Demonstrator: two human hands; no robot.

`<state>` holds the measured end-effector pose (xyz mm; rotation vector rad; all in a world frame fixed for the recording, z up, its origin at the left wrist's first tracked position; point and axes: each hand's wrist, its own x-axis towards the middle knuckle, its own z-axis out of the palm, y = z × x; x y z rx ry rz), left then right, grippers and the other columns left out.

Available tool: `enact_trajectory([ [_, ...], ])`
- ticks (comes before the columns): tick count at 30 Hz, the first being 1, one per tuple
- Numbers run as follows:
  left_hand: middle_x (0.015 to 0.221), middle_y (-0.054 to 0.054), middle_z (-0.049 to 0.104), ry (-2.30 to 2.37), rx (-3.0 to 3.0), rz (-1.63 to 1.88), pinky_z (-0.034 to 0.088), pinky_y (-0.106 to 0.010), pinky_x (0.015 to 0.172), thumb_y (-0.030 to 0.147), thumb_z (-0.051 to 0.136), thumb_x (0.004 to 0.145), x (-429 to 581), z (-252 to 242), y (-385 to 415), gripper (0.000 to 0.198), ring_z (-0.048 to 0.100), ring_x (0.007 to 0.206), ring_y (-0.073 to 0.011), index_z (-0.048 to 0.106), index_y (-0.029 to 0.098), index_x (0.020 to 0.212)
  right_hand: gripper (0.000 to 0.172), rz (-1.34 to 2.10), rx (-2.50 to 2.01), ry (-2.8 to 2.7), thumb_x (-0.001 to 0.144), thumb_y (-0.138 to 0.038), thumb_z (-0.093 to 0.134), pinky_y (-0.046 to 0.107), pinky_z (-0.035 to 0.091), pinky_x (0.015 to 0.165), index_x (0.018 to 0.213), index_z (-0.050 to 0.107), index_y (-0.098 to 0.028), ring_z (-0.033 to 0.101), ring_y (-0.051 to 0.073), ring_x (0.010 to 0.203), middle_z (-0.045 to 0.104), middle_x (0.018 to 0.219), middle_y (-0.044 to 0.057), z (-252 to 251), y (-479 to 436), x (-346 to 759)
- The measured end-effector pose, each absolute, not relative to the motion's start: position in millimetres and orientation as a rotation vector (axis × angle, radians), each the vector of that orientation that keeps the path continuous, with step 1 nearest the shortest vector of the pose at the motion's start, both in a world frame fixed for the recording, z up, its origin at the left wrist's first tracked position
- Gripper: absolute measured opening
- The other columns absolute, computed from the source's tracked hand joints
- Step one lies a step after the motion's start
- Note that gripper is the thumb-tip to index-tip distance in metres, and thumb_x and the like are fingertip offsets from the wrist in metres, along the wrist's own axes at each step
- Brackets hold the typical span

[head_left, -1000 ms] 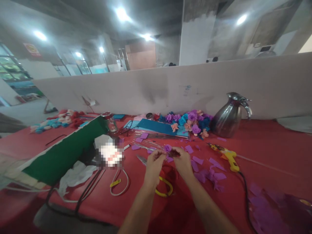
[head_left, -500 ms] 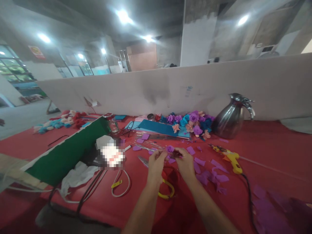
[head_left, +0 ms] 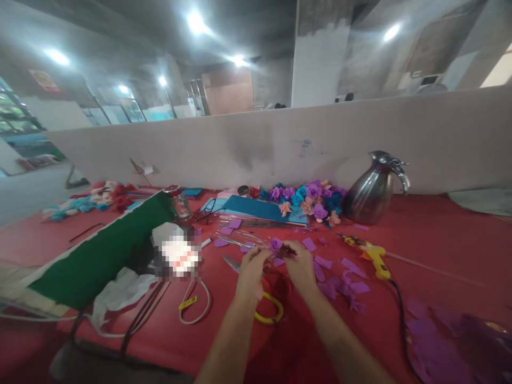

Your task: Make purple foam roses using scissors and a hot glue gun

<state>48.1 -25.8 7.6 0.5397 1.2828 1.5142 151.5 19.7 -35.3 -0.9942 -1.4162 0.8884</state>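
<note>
A small purple paper flower [head_left: 276, 244] is pinched up between my two hands, just above the table. My left hand [head_left: 253, 269] is closed on it from the left, its thumb and fingertips together at the flower's base. From the other side my right hand [head_left: 298, 262] has its fingers curled in at the flower's right edge; the fingertips are partly hidden. Under my wrists lies a pair of scissors with yellow handles [head_left: 272, 318], its blades [head_left: 231, 263] pointing out past my left hand. Loose purple paper petals [head_left: 340, 285] are scattered to the right.
A yellow glue gun [head_left: 378, 260] with a black cord lies on the red table at right, near a metal jug [head_left: 370, 189]. Finished paper flowers [head_left: 314, 200] are heaped behind blue sheets [head_left: 256, 208]. At left stand a green board [head_left: 100, 250] and loose cables [head_left: 204, 314].
The view has shifted slightly, so everything sits a little further left. Both hands stay at the purple flower, with only small finger movement.
</note>
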Motion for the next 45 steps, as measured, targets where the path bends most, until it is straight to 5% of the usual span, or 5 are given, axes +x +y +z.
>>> enact_trajectory([
  [9,0.066,-0.002,0.065,1.378,1.059,1.583,0.043,-0.025,0.066,0.026,0.065,0.062,38.6,19.7,-12.2,0.011,0.056,0.066,-0.0141,0.068,0.016,0.066,0.013,0.888,-1.0,-1.42,0.07,-0.028,0.06,0.028,0.044,0.063,0.068,0.07,-0.02,0.056,0.017,0.065,0.066,0.068,0.001,-34.0,20.4,150.2],
  [16,0.058,0.001,0.062,1.338,0.744,1.525,0.036,-0.02,0.054,0.025,0.064,0.059,35.9,14.3,-11.3,0.009,0.053,0.055,-0.0106,0.066,0.017,0.062,0.013,0.998,-0.989,-1.404,0.069,-0.026,0.059,0.03,0.046,0.067,0.071,0.071,-0.021,0.059,0.019,0.068,0.068,0.071,0.002,-36.3,21.1,149.3],
  [33,0.062,0.001,0.061,1.36,0.891,1.584,0.041,-0.022,0.064,0.021,0.065,0.059,42.7,8.5,-23.7,0.006,0.053,0.063,-0.0121,0.065,0.016,0.063,0.011,0.981,-1.022,-1.378,0.066,-0.028,0.061,0.029,0.045,0.063,0.066,0.066,-0.018,0.054,0.016,0.062,0.064,0.066,0.001,-38.6,23.9,148.2],
  [41,0.082,-0.005,0.068,1.395,1.032,1.526,0.046,-0.027,0.071,0.025,0.072,0.06,36.6,-1.9,-12.3,0.027,0.058,0.073,-0.0161,0.072,0.017,0.086,0.017,0.994,-1.037,-1.37,0.069,-0.029,0.06,0.033,0.049,0.067,0.076,0.07,-0.017,0.062,0.021,0.069,0.071,0.074,0.005,-39.7,25.4,150.9],
  [45,0.078,-0.005,0.066,1.345,1.212,1.508,0.046,-0.026,0.066,0.024,0.073,0.058,33.3,-3.5,0.5,0.013,0.057,0.071,-0.0167,0.073,0.018,0.069,0.018,0.941,-1.032,-1.416,0.07,-0.028,0.058,0.033,0.049,0.067,0.077,0.071,-0.019,0.062,0.021,0.07,0.072,0.075,0.005,-42.1,26.4,151.1],
])
